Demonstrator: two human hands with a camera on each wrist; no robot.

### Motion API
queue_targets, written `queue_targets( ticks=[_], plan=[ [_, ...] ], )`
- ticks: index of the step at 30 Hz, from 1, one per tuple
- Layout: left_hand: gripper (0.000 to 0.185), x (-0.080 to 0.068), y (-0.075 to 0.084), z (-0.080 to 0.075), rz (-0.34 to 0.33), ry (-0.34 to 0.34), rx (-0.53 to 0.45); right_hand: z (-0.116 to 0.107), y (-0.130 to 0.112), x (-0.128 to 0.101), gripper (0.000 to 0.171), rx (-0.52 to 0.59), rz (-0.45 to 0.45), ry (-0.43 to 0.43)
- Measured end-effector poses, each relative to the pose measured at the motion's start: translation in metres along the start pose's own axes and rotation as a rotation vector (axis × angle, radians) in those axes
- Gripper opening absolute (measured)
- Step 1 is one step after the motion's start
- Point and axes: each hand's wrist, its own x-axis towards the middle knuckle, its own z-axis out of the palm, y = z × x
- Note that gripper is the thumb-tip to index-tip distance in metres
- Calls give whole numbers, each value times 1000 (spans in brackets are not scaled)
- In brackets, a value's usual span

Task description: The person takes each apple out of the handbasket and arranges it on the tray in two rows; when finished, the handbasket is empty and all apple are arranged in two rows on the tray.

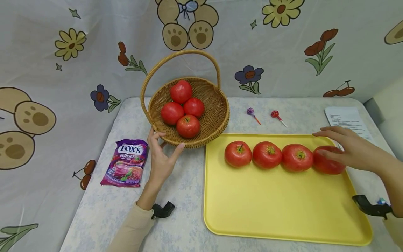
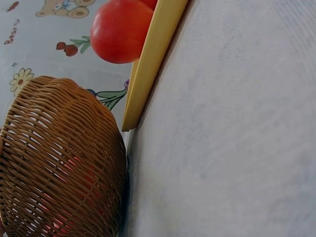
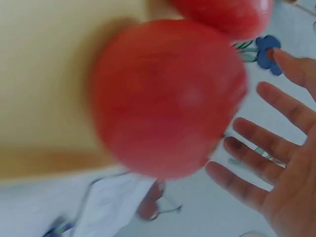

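Right hand spread wide, fingers straight, hovering just over the rightmost apple, at three o'clock in a touching row of four on the yellow tray. Left hand open too, thumb and fingers resting against the wicker basket rim at six o'clock. Four more apples inside; candy bag at nine o'clock of that hand.
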Motion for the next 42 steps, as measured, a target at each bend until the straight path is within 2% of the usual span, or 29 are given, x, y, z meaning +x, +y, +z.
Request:
queue_targets(
  ticks=[3, 8, 11, 20, 26, 29, 34, 38, 42],
  plan=[
    [57, 0, 0, 0, 0, 1, 3, -10, -19, 14, 60, 18, -27, 44],
    [57, 0, 0, 0, 9, 0, 0, -25, -60, 41, 68, 23, -167, 101],
    [58, 0, 0, 0, 13, 0, 0, -30, -87, 59, 66, 27, -254, 105],
    [59, -1, 1, -1, 0, -7, 3, -29, -150, 110, 58, 39, -493, 77],
    [59, -1, 1, -1, -2, -10, 5, -23, -177, 141, 57, 69, -662, 128],
    [58, -1, 1, 0, -1, -9, 6, -19, -186, 153, 59, 104, -722, 121],
    [58, -1, 2, 1, -5, -11, 5, -12, -197, 167, 60, 150, -758, 99],
    [59, -1, 1, 1, -5, -9, 6, -6, -203, 177, 58, 175, -752, 88],
    [59, -1, 1, 1, -8, -8, 8, 2, -212, 190, 59, 200, -721, 37]
  ],
)
